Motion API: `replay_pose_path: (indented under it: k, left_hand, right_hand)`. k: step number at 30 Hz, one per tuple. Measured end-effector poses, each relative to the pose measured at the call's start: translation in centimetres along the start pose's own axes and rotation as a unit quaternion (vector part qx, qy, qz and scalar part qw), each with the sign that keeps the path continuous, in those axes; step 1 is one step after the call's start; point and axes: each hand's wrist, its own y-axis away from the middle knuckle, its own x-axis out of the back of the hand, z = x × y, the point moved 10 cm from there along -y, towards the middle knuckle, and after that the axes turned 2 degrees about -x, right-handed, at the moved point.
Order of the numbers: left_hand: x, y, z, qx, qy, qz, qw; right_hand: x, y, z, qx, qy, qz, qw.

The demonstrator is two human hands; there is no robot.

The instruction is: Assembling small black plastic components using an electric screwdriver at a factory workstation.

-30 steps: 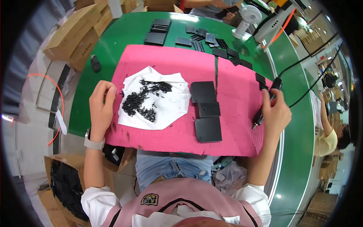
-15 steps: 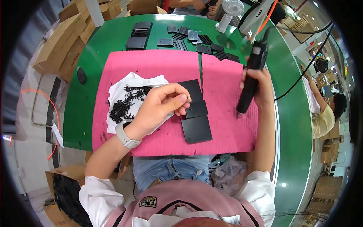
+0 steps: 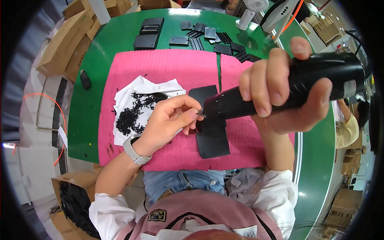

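My right hand wraps round a black electric screwdriver, which lies almost level over the pink mat. Its tip meets the fingertips of my left hand, pinched on a small dark screw that is mostly hidden by the fingers. Below the tool rest flat black plastic parts; the driver covers their middle, where they overlap. To the left of them, a heap of small black screws is spread on a crumpled white cloth, with my left wrist beside it.
The pink corrugated mat covers the near part of the green table. Several black plates and a black case lie at the back. A white fan stands back right; cartons are stacked left. Another person's hand shows at the far edge.
My right hand has swung the screwdriver from upright at the right to nearly level, bringing its tip leftward to my left fingertips. My left hand stays pinched in nearly the same place.
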Motion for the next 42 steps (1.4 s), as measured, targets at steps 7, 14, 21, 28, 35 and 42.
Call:
replay_pose_path:
  k: [7,14,21,28,35,42]
  left_hand:
    - [0.0,0.2,0.1,-0.007,0.011,0.004,1.000]
    - [0.0,0.6,0.4,-0.023,-0.051,0.015,0.998]
    - [0.2,0.8,-1.1,0.025,0.006,0.009,1.000]
    - [0.6,0.8,1.6,-0.096,-0.138,0.059,0.984]
    - [0.3,1.2,-0.6,0.001,-0.256,0.092,0.962]
    - [-0.4,1.1,-2.9,0.067,-0.132,0.061,0.987]
  right_hand:
    - [-0.5,0.3,-0.2,-0.031,0.059,0.016,0.998]
    - [0.4,0.8,0.7,-0.001,0.027,0.020,0.999]
    - [0.5,0.9,0.9,-0.012,0.019,0.011,1.000]
    - [2.0,1.1,2.3,-0.108,0.082,0.044,0.990]
    - [1.8,1.9,3.5,-0.119,0.146,0.031,0.982]
    - [1.1,1.4,5.4,-0.140,0.096,0.029,0.985]
